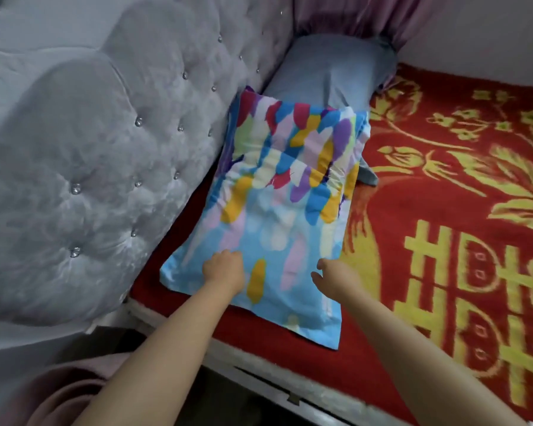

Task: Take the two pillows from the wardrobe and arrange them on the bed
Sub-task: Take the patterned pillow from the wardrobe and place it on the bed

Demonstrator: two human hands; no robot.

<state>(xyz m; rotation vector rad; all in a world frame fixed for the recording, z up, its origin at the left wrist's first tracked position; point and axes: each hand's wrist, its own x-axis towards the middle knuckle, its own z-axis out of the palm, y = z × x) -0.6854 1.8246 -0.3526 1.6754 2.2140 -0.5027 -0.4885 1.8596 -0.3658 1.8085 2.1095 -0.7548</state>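
Patterned pillow (277, 204) lies on bed (443, 210) by headboard (105, 149), overlapping grey pillow (330, 72); left hand (223, 267) curled, pressing it, right hand (333, 275) spread at edge; risk: shove crumples cover.

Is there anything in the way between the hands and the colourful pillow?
No, nothing visible. The left hand already presses on the colourful pillow, and the right hand is open at its edge. The pillow lies on the red blanket.
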